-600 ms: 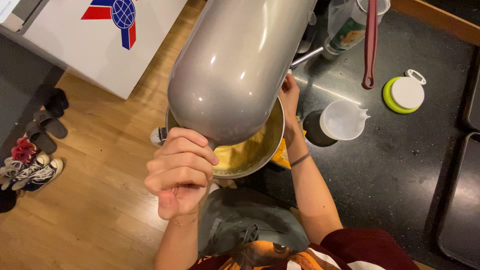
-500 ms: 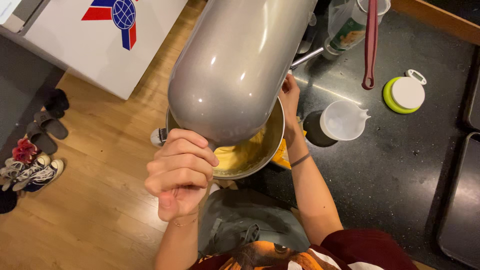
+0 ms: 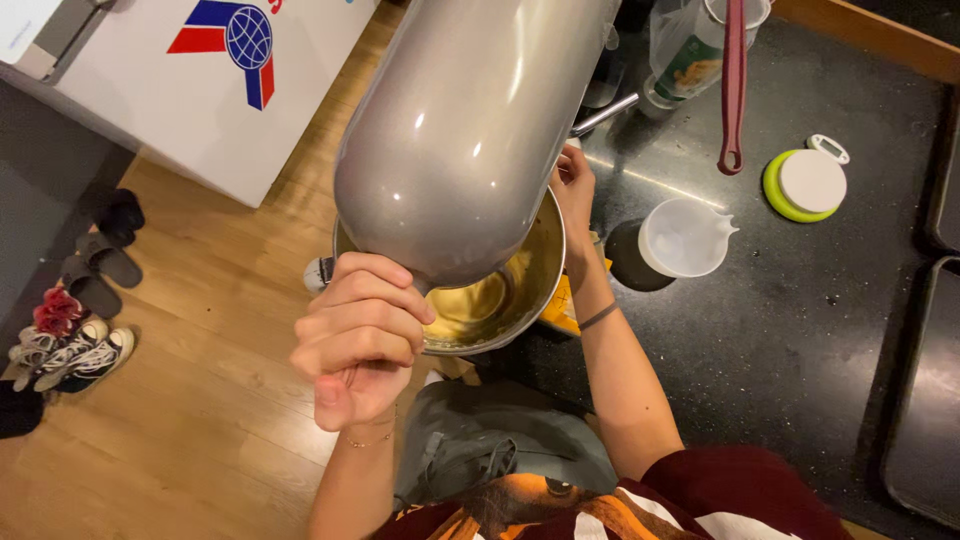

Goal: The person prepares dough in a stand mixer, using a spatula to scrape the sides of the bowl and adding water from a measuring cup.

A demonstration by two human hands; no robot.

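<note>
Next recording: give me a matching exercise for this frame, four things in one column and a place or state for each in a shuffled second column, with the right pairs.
Things:
1. left hand
2. right hand
3. clear plastic cup
4. shoes

Places or states:
A. on the wooden floor at the far left
B. closed in a fist by the near rim of the metal mixing bowl
C. standing on the dark counter, right of the bowl
D. at the bowl's far side, beside the grey mixer head

Pairs: 1-B, 2-D, 3-C, 4-A
</note>
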